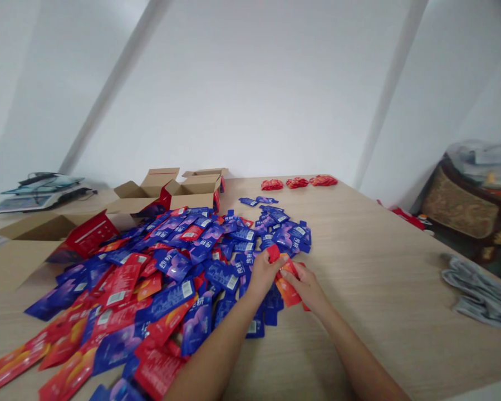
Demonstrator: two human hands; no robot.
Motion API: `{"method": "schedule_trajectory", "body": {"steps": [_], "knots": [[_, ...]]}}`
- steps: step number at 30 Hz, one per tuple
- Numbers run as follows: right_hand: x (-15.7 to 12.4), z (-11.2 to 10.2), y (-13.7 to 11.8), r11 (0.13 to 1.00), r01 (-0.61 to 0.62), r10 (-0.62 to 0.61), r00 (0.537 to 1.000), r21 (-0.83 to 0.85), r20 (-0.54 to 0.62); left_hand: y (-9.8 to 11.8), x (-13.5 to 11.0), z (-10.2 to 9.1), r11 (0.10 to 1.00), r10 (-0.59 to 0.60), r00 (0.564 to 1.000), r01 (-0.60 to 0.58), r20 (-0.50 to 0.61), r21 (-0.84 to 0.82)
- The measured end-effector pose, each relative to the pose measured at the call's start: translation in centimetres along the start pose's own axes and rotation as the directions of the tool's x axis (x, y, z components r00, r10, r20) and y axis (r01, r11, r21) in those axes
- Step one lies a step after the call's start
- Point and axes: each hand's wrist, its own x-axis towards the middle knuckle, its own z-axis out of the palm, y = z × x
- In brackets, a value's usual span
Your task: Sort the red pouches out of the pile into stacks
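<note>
Both hands meet over the right edge of a heap of pouches. My left hand (pixel 264 274) is closed on the top of a red-and-orange pouch (pixel 288 291), its thumb across the front. My right hand (pixel 308 284) grips the same pouch from the right side, fingers bent over it. Another red edge shows behind the right hand; whether it is a second pouch I cannot tell. Blue pouches (pixel 290 236) lie just beyond and under the hands. To the left spreads the large mixed pile, with red pouches (pixel 124 280) among the blue ones.
Opened cardboard boxes (pixel 29 253) stand along the left and back left. Three small red bundles (pixel 297 182) sit at the table's (pixel 384 267) far edge. A grey cloth (pixel 480 292) lies at the right, near a patterned chair (pixel 459 206). A flat device (pixel 37 197) is far left.
</note>
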Motion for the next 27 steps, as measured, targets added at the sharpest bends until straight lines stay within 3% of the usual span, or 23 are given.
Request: {"method": "schedule_trajectory", "body": {"steps": [5,7,13,18,21,23,27], "knots": [[-0.7,-1.1,-0.3,0.943,-0.218,0.151,0.953,0.251,0.261,-0.3,0.1,-0.2,0.982,-0.071,0.997,0.071,-0.004,0.173],[-0.8,-1.2,-0.3,0.932,-0.252,0.171,0.94,0.261,0.295,-0.4,0.1,-0.1,0.969,-0.06,0.998,0.061,-0.01,0.239],[-0.5,-0.7,0.6,0.969,-0.144,0.129,0.988,0.202,0.087,-0.3,-0.3,0.2,0.916,0.118,0.985,-0.157,0.124,0.37],[0.4,-2.6,1.6,0.979,-0.137,0.135,0.991,0.152,0.025,0.0,0.9,0.2,0.934,0.134,0.983,-0.167,0.124,0.315],[1.1,-4.9,2.6,0.972,-0.198,0.216,0.965,0.127,-0.146,-0.7,2.2,0.0,0.958,0.019,0.996,-0.044,0.091,0.282],[1.4,-6.2,3.4,0.964,-0.262,0.264,0.937,0.039,-0.228,-1.7,2.6,0.2,0.949,-0.109,0.978,0.049,0.177,0.312],[1.6,-6.6,4.5,0.947,-0.296,0.258,0.933,-0.126,-0.249,-4.0,1.4,1.6,0.914,-0.329,0.85,0.177,0.411,0.364]]}}
